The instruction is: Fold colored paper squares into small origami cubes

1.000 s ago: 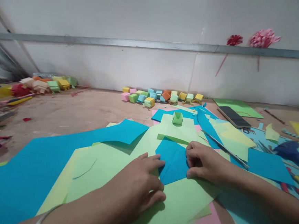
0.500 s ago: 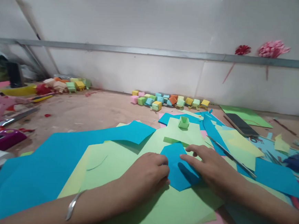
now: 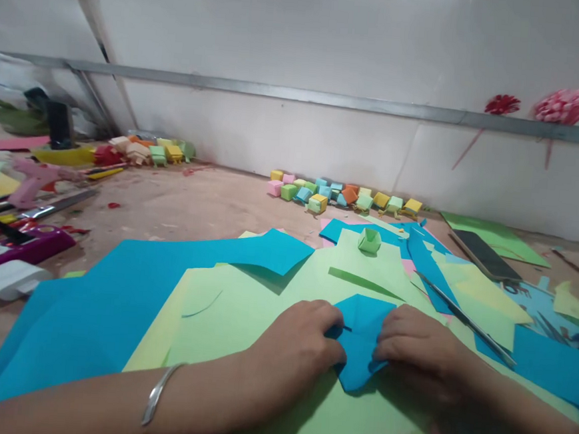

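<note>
Seemingly part-folded — creased, not yet flat — the blue paper sits on green sheets, left hand pinching its nine-o'clock side, right hand its three-o'clock side, a formed green box beyond at twelve.

Open passage over brown tabletop beyond a large blue paper sheet with lifted corner, small light-green paper box ahead of left hand and right hand, slim silver metal tool barring the right, multicoloured paper cubes by the wall.

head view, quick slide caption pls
Left hand and right hand hold a small blue paper over green paper.
</note>
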`<state>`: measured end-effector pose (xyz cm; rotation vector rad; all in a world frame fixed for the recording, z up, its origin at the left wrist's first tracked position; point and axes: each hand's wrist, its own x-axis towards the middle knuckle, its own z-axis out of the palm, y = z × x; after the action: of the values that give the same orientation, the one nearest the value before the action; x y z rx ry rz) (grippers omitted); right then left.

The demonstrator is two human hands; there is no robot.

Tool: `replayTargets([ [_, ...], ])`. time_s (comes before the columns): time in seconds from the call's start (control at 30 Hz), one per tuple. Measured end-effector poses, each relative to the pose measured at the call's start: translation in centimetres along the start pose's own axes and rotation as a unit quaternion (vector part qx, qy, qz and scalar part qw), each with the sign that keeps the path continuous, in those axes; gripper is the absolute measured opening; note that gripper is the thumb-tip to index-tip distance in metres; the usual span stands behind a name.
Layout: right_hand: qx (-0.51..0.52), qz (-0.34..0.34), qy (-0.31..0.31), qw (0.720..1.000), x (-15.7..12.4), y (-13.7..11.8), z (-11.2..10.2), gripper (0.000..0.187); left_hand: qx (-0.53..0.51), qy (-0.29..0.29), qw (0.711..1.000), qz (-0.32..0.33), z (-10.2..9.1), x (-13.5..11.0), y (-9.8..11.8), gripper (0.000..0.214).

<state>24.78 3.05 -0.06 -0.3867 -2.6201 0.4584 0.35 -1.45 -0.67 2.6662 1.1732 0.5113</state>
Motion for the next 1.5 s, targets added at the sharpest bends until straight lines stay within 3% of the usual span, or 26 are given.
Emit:
replayTargets([
  [0.13,0.002,0.115,0.022,0.993,0.2,-0.5,1.1,0.03,0.064,-0.06,0.996,0.022,0.0,-0.9,1.4,0.007],
  [0.23,-0.066,0.141,0.05,0.987,0.4,-0.6,1.7,0.039,0.073,-0.047,0.996,0.02,0.1,-1.3,2.0,0.007],
  [0.43,-0.078,0.167,0.04,0.982,0.5,-0.8,2.0,0.036,0.07,0.026,0.997,0.026,1.0,-1.7,2.4,0.023],
  [0.73,-0.087,0.175,0.018,0.981,0.5,-0.9,2.1,0.032,0.085,0.042,0.989,0.115,2.0,-1.8,2.3,0.021],
  [0.87,-0.092,0.175,0.018,0.98,0.6,-0.9,2.1,0.032,0.099,0.034,0.984,0.142,2.0,-1.7,2.3,0.023],
  [1.17,-0.081,0.191,0.018,0.978,0.5,-1.0,2.2,0.028,0.09,0.033,0.988,0.124,2.1,-1.7,2.4,0.019],
  [1.3,-0.073,0.199,0.017,0.977,0.7,-1.0,2.0,0.027,0.093,-0.023,0.985,0.142,1.5,-1.5,2.7,0.017],
  [1.37,-0.068,0.197,0.022,0.978,0.8,-1.0,2.1,0.029,0.063,-0.042,0.988,0.135,1.4,-1.5,2.7,0.027],
  [1.5,-0.074,0.208,0.037,0.975,0.7,-0.9,2.2,0.03,0.026,-0.017,0.987,0.155,1.6,-1.5,2.3,0.027],
])
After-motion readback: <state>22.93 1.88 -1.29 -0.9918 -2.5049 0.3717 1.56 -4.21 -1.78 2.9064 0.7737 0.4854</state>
